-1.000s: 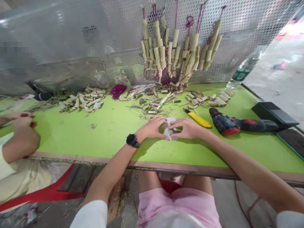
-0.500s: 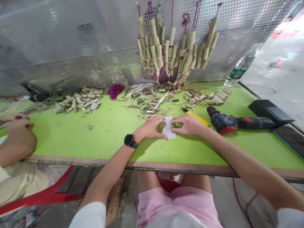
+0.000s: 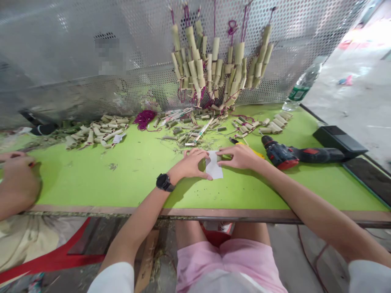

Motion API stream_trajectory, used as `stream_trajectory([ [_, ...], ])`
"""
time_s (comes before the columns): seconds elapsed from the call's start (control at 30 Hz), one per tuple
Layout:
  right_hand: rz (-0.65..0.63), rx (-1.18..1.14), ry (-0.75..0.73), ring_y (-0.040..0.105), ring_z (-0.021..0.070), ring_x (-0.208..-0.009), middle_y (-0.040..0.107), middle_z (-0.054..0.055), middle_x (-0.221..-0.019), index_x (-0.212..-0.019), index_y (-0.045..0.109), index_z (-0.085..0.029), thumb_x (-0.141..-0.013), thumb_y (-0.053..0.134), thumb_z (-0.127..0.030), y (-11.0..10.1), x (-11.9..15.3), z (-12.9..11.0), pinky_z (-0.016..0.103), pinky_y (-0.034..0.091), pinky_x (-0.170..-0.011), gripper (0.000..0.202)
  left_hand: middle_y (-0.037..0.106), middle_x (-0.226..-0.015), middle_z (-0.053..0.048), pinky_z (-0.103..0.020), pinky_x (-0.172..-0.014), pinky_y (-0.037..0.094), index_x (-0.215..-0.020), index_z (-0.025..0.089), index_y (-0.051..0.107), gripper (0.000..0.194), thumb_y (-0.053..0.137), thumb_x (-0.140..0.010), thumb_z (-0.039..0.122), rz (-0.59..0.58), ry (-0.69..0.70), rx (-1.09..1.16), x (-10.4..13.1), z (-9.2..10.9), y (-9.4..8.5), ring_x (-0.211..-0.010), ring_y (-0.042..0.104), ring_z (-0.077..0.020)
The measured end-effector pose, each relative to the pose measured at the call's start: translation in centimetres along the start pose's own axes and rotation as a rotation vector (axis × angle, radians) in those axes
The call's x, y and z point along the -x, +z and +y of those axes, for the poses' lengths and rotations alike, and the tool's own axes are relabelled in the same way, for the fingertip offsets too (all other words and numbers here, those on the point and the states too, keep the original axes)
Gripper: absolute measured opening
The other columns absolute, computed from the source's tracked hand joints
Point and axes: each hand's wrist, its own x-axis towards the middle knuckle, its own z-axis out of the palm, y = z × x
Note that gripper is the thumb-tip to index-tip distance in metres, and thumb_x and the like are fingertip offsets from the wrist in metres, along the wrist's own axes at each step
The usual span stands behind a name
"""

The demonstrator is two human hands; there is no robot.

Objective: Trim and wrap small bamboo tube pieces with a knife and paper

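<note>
A small white piece of paper point(image 3: 214, 167) lies close to the green tabletop, between my two hands. My left hand point(image 3: 193, 163), with a black watch on its wrist, grips the paper's left edge, the thumb low and the fingers at the upper corner. On the other side, the fingers and thumb of my right hand point(image 3: 236, 157) hold the upper right edge. Just behind my right hand a yellow-handled cutter point(image 3: 259, 155) is partly covered. Cut bamboo tubes and thin sticks point(image 3: 201, 131) are scattered beyond the paper.
Strung bamboo pieces point(image 3: 195, 61) hang on a perforated metal panel. A purple cord bundle point(image 3: 144, 119) and a bamboo pile point(image 3: 97, 132) lie left. To the right are a cordless drill point(image 3: 284, 154), a black box point(image 3: 339, 140) and a water bottle point(image 3: 301, 91). Another person's hand point(image 3: 20, 175) is far left.
The whole view has shifted slightly, so things sit a little further left. Both hands keep hold of the paper, with only a slight change in its shape.
</note>
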Motion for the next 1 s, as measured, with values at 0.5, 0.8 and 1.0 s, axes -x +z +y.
stream_trajectory([
  [0.5, -0.061, -0.969, 0.094, 0.046, 0.0129, -0.056, 0.062, -0.002, -0.070, -0.120, 0.079, -0.022, -0.091, 0.064, -0.089, 0.3, 0.1, -1.1, 0.029, 0.036, -0.052, 0.075, 0.071, -0.148, -0.011, -0.053, -0.112, 0.038, -0.144, 0.030, 0.068, 0.084, 0.098, -0.075, 0.068, 0.212, 0.030, -0.031, -0.2, 0.9, 0.2, -0.142, 0.053, -0.0428],
  [0.8, -0.017, -1.180, 0.157, 0.056, 0.0155, -0.064, 0.083, 0.010, -0.111, -0.126, 0.073, -0.025, -0.092, 0.068, -0.084, 1.2, 0.0, -2.1, 0.029, 0.038, -0.051, 0.068, 0.082, -0.111, -0.008, -0.047, -0.097, 0.044, -0.115, 0.025, 0.081, 0.041, 0.065, -0.107, 0.062, 0.519, 0.119, -0.050, -0.1, 0.8, 1.3, -0.113, 0.068, -0.0313],
  [1.0, 0.102, -1.179, 0.173, 0.055, 0.0149, -0.060, 0.084, 0.010, -0.108, -0.118, 0.074, -0.026, -0.090, 0.073, -0.083, 1.4, -0.2, -1.8, 0.029, 0.038, -0.049, 0.064, 0.083, -0.107, -0.008, -0.045, -0.092, 0.046, -0.112, 0.023, 0.081, 0.044, 0.057, -0.112, 0.059, 0.586, 0.100, -0.062, -0.3, 0.9, 1.5, -0.105, 0.069, -0.0285],
])
